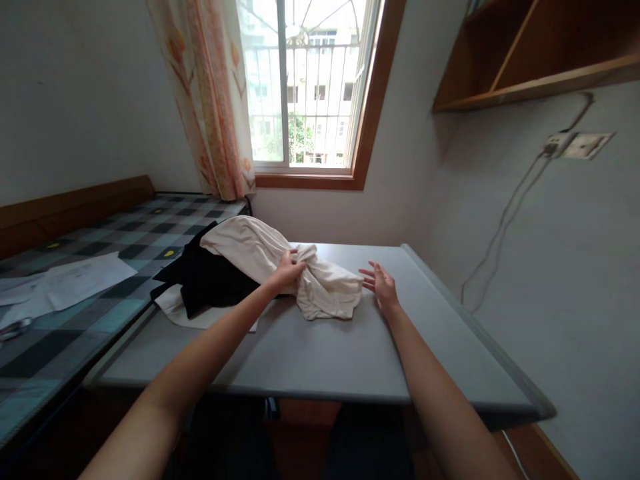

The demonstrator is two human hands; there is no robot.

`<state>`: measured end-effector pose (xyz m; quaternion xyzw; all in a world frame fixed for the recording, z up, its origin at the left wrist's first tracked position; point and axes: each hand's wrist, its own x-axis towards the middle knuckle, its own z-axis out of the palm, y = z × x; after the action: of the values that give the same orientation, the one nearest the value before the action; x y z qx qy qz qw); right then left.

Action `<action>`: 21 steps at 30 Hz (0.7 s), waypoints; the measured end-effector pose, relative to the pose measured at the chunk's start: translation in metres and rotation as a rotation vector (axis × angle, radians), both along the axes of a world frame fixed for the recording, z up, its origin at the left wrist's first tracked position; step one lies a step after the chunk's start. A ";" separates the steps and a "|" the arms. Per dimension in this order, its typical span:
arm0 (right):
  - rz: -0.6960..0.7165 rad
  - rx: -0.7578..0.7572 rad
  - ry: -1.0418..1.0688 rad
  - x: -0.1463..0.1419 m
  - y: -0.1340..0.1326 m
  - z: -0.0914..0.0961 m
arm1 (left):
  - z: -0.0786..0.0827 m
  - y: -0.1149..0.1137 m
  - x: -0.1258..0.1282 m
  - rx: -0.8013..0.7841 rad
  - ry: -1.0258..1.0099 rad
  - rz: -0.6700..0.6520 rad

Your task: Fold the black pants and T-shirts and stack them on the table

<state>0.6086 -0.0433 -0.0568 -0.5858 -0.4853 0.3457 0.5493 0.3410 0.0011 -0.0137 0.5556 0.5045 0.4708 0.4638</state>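
A cream-white cloth garment [327, 290] lies crumpled across the middle of the grey table [320, 360]; its exact kind does not show. My left hand [289, 270] is closed on a bunched fold near the garment's middle. Just beyond the garment's right end, my right hand [381, 285] is held with its fingers spread and nothing in them. Whether its fingertips touch the cloth I cannot tell. Black cloth [215, 277] lies on the left, partly under the white garment. A flat white piece [183, 310] shows from beneath the black cloth.
On the left stands a bed with a checkered cover [95, 233], and loose papers [75, 283] lie on it. A curtain [215, 100] hangs beside the barred window [315, 87]. Cables [500, 233] run down the right wall below a wooden shelf [530, 80].
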 end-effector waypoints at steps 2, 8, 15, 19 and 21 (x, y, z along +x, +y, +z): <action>0.017 0.009 -0.085 -0.001 -0.001 -0.001 | -0.025 -0.005 -0.003 -0.012 0.016 -0.013; 0.144 0.074 -0.729 -0.028 -0.013 -0.005 | -0.047 -0.019 0.001 0.192 -0.118 -0.080; 0.206 0.119 -0.843 -0.052 -0.016 -0.011 | -0.037 -0.059 0.032 0.324 -0.020 -0.577; 0.113 0.192 -0.457 -0.039 -0.007 -0.013 | -0.021 -0.065 0.020 0.628 0.260 -0.384; -0.045 0.277 -0.212 -0.027 -0.001 -0.013 | -0.017 -0.061 0.006 0.721 0.447 -0.140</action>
<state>0.5812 -0.0445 -0.0693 -0.5485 -0.5703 0.1994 0.5781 0.3471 -0.0596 -0.0306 0.8034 0.3570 0.4524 0.1498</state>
